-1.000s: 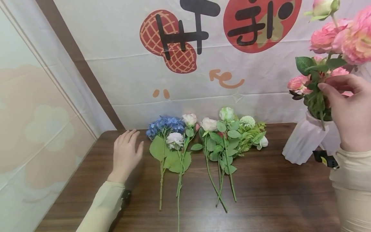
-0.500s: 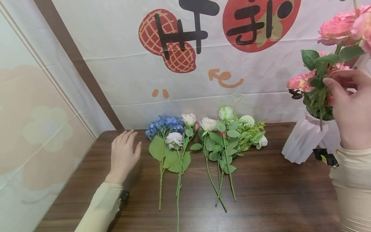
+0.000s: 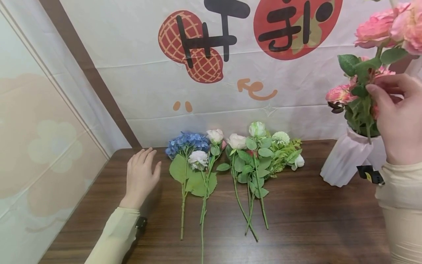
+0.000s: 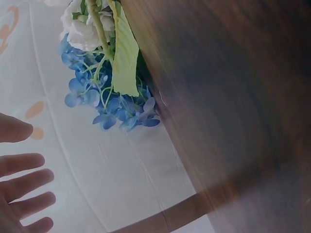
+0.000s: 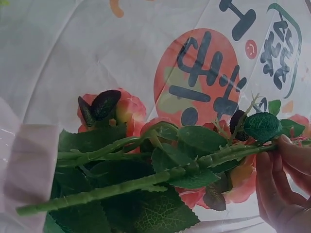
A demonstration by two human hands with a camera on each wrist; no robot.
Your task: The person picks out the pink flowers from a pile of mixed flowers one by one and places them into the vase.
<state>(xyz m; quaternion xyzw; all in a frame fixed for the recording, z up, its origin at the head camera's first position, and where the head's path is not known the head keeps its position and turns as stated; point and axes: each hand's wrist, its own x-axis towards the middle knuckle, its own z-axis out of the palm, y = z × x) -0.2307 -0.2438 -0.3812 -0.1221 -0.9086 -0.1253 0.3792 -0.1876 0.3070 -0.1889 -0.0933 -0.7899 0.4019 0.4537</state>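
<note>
My right hand (image 3: pixel 400 113) pinches the stem of a pink peony spray (image 3: pixel 376 31) between thumb and fingers. In the right wrist view the cut end of that stem (image 5: pixel 112 190) overlaps the rim of the white vase (image 5: pixel 31 170). More pink flowers (image 3: pixel 341 94) stand in the white fluted vase (image 3: pixel 343 161), just behind the held stem. My left hand (image 3: pixel 141 178) is at the table's left side with its fingers extended, holding nothing. Nearest to it lies a blue hydrangea (image 3: pixel 189 142) with broad green leaves.
Several loose stems lie across the wooden table (image 3: pixel 296 227), among them a white flower (image 3: pixel 199 160), a pale rose (image 3: pixel 238 141), a greenish rose (image 3: pixel 257 129) and a round green pompom bloom (image 3: pixel 281 138). A printed cloth backdrop (image 3: pixel 132 47) hangs behind the table.
The peony spray in my right hand has risen a little, its top bud leaving the head view, after shifting right then partly back left. My left hand has slid slightly left.
</note>
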